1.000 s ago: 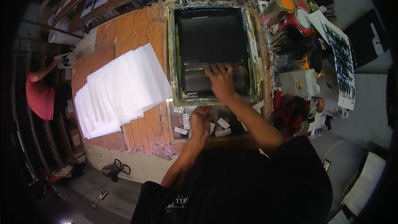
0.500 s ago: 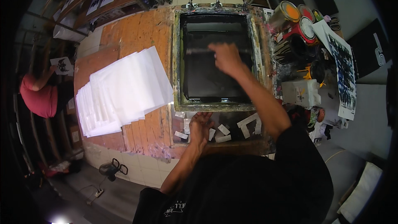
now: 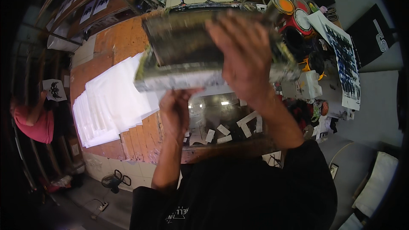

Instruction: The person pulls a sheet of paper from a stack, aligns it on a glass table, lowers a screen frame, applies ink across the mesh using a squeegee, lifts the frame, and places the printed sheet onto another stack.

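A screen-printing frame (image 3: 179,79) with a worn, ink-stained rim is raised at its front and tilted above the worktable. My right hand (image 3: 245,55) is over its right half, smeared by motion, so its grip cannot be made out. Just under the frame's front edge, my left hand (image 3: 174,110) has its fingers curled together. Whether they pinch anything is unclear. Close to those fingers, a pale sheet edge (image 3: 217,90) shows beneath the frame. On the dark glossy board (image 3: 204,115) below lie several short pale strips (image 3: 223,129).
A fanned stack of white sheets (image 3: 108,102) lies on the wooden table at left. Paint cans (image 3: 283,4), a white plastic container (image 3: 309,84) and an ink-marked sheet (image 3: 341,59) crowd the right. A person in red (image 3: 36,121) holds a printed sheet at far left.
The frame has gone from lying flat to tilted up at its front. My right hand has come nearer and my left hand has moved up and left. The view has shifted slightly.
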### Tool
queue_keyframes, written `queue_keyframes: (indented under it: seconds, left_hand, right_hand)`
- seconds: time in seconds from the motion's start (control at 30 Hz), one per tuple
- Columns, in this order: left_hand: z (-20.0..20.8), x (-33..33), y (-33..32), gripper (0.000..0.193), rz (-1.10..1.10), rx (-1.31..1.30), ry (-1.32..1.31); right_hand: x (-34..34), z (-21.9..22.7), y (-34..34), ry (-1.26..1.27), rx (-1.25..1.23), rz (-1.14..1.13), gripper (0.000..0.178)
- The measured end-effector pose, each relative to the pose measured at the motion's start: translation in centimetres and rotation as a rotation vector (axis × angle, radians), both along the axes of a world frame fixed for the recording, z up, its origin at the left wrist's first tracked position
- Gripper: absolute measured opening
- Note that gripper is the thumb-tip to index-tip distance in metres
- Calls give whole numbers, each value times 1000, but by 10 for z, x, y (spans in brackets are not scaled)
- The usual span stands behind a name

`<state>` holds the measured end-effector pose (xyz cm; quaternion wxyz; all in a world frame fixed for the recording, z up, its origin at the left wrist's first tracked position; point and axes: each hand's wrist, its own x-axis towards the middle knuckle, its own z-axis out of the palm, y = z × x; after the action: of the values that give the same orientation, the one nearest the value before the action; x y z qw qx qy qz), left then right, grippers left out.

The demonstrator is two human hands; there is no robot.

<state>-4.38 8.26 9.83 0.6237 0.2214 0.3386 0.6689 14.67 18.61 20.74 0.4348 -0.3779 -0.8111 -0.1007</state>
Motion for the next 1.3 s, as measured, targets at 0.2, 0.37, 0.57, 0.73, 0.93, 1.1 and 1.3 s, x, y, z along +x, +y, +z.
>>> queue_keyframes:
  seconds: [0.2, 0.37, 0.57, 0.73, 0.93, 1.1, 1.3]
  left_hand:
    - [-119, -45, 74, 43, 190, -660, 1686]
    - [-132, -43, 88, 33, -129, -623, 1272]
    - [-49, -40, 90, 24, -296, -376, 155]
    - [-40, -145, 94, 25, -185, -559, 559]
    - [-72, -331, 38, 30, -28, -707, 1074]
    - [-73, -435, -13, 26, 457, -812, 1813]
    - [-101, -309, -6, 32, 633, -346, 1616]
  right_hand:
    - [-10, 63, 81, 122, 62, 74, 35]
    - [-14, 102, 110, 151, -137, 143, 28]
    - [-20, 141, 126, 160, -333, -18, 22]
    - [-20, 146, 148, 78, -516, -21, 24]
    - [-19, 116, 180, 15, -29, 45, 27]
    - [13, 102, 210, 148, -485, 67, 49]
    - [27, 104, 222, 42, -433, -28, 53]
